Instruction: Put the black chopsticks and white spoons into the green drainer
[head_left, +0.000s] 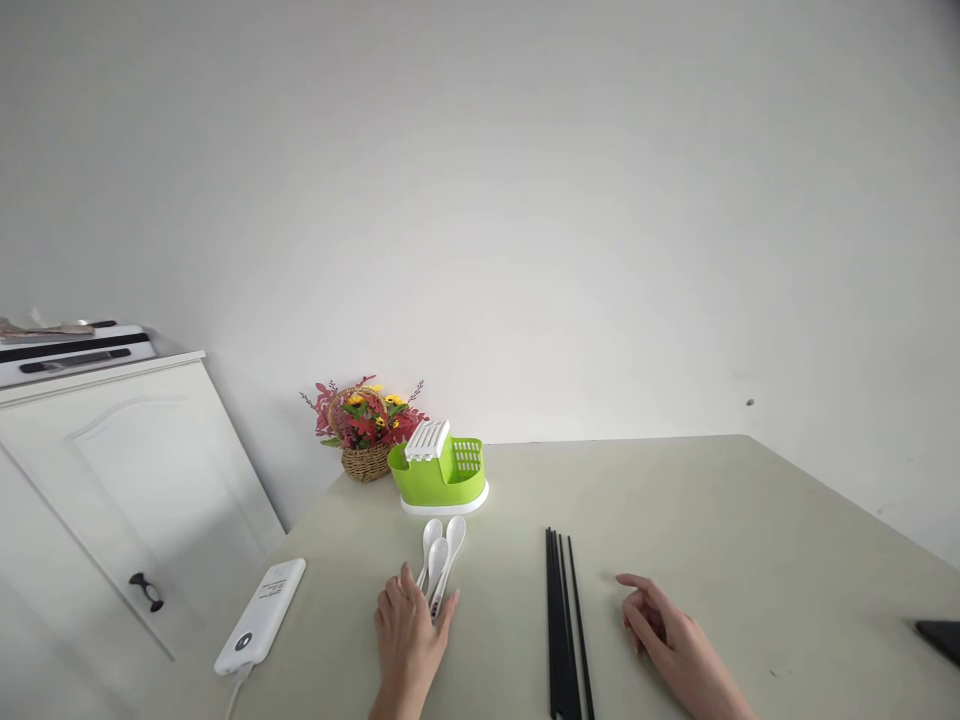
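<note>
Spoons (438, 556) at left hand (409, 628), right hand (664, 630) apart

Left hand (409, 630) and right hand (666, 632) both bare and slim-fingered, the 2 wrists (403, 692) uncovered too

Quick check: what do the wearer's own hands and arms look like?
The left hand and right hand, each serving as a grip, are slim-fingered and ungloved, with no rings or markings that I can make out. No sleeve, watch, bracelet or cable shows on the visible part of either arm.
</note>
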